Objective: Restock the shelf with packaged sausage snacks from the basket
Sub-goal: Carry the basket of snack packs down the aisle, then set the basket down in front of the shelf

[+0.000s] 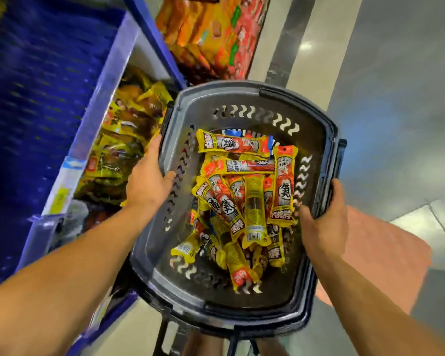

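A dark plastic basket (pixel 244 96) fills the middle of the head view, held up off the floor. Several yellow-and-red packaged sausage snacks (pixel 244 196) lie heaped inside it. My left hand (pixel 149 181) grips the basket's left rim, thumb over the edge. My right hand (pixel 324 224) grips the right rim beside the folded handle. The blue shelf (pixel 93 116) runs along the left, and one compartment holds yellow and brown snack packs (pixel 129 132) right next to my left hand.
Further along the shelf stand orange and red snack bags (pixel 211 34). Price tags (pixel 59 199) sit on the shelf's front lip. Grey tiled floor (pixel 396 73) stretches to the right, with a reddish patch (pixel 380 255) near my right forearm.
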Motion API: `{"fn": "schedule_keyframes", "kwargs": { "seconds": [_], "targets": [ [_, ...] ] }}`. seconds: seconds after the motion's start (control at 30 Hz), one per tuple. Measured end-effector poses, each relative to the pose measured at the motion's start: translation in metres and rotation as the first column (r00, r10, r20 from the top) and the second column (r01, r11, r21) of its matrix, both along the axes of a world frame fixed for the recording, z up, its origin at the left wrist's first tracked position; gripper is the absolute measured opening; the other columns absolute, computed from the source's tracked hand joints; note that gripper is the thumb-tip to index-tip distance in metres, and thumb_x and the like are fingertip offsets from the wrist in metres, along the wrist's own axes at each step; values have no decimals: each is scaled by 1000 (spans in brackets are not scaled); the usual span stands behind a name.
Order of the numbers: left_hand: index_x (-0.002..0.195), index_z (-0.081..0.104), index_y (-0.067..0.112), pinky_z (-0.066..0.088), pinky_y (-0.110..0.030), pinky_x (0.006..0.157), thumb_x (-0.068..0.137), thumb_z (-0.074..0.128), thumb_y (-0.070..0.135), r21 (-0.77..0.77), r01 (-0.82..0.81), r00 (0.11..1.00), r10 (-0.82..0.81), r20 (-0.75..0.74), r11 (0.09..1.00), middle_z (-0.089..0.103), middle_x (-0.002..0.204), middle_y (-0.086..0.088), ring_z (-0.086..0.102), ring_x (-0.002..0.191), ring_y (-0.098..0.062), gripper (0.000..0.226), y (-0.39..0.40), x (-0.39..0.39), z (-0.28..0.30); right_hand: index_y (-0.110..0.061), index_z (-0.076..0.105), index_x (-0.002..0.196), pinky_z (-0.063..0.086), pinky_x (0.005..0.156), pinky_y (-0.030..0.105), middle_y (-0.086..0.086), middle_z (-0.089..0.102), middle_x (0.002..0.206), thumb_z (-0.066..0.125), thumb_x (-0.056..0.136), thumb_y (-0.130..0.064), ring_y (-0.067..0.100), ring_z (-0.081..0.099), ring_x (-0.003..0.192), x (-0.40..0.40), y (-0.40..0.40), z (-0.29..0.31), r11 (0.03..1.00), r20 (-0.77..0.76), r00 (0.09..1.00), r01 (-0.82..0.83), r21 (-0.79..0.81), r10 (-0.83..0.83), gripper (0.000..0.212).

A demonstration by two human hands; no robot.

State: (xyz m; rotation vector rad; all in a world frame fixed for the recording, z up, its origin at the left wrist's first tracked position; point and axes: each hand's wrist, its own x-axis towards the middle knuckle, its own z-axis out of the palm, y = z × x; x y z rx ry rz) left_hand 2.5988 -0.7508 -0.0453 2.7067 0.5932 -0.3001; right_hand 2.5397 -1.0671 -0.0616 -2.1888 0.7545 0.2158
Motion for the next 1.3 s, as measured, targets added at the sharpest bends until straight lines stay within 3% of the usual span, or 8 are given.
{"fn": "schedule_keyframes", "kwargs": {
  "seconds": [0.3,0.53,0.63,0.73,0.87,1.1,1.2,1.3],
  "targets": [
    [153,11,34,37,-39,69,88,69,22,75,-4,999,7,-39,997,60,104,-20,57,100,-38,87,24,10,-62,-28,24,150,40,106,51,10,51,136,71,84,-16,34,46,128,11,28,-58,999,-79,996,-40,7,41,82],
    [154,9,29,46,-45,78,88,68,16,113,46,998,-41,-45,993,53,117,-19,55,104,-38,89,33,4,-73,-25,16,154,32,109,48,13,42,145,67,88,-12,34,36,136,11,38,-57,994,-113,988,-106,37,110,84],
    [155,9,24,45,-48,90,83,69,5,146,88,991,-72,-109,985,33,145,-20,52,109,-42,96,35,-19,-74,-23,13,155,36,96,38,15,42,143,61,92,-8,22,38,120,1,45,-49,989,-163,976,-140,51,147,81],
    [156,9,24,46,-50,94,79,66,-5,150,116,985,-94,-147,982,20,155,-17,49,110,-42,100,45,-43,-75,-19,9,156,30,88,32,19,42,135,58,93,-6,5,23,88,-12,53,-45,986,-177,970,-160,39,164,81],
    [156,6,25,47,-49,88,82,64,-3,145,125,977,-96,-190,981,37,137,-18,50,106,-38,98,55,-60,-75,-25,-4,157,40,97,47,20,34,144,58,94,-10,34,42,123,-26,61,-42,985,-263,950,-164,49,171,90],
    [156,3,26,46,-48,91,83,64,0,140,124,973,-93,-211,982,37,134,-18,49,106,-38,99,60,-74,-76,-28,-14,156,41,102,47,21,22,156,65,92,-17,41,45,129,-35,60,-37,966,-373,895,-260,10,245,101],
    [155,3,26,47,-51,92,84,66,9,134,145,962,-108,-250,980,36,141,-18,48,112,-41,97,61,-72,-72,-26,-19,154,31,113,48,20,12,162,68,90,-27,42,27,143,-31,57,-33,943,-419,856,-332,2,303,108],
    [153,17,19,45,-52,94,85,66,26,160,154,956,-106,-275,975,35,147,-18,46,120,-44,84,53,-70,-50,-22,-10,156,23,117,50,14,6,164,64,88,-45,41,11,148,-27,48,-19,852,-492,767,-515,-90,412,103]
  ]
}}
